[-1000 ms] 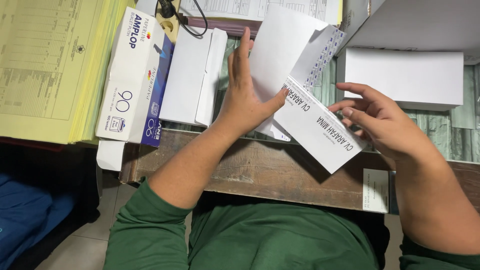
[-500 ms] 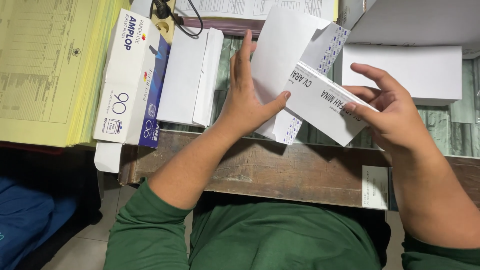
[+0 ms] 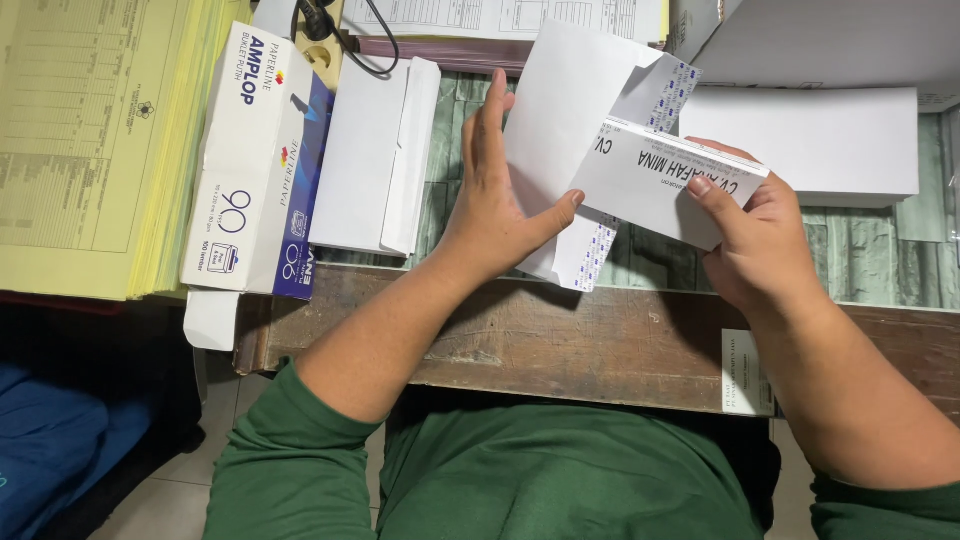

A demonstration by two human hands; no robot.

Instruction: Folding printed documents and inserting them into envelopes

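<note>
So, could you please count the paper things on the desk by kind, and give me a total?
Envelope held open by the left hand: 1
Folded sheet in the right hand: 1
Envelope box: 1
Yellow paper stack: 1
Loose white envelope pile: 1
Total: 5

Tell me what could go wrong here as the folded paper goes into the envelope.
The folded paper in the right hand enters the open envelope at a slant, so a corner could catch and crease. The left hand pins only the envelope's left side, so it might slip. The patterned flap sticks up and could get bent.
</note>
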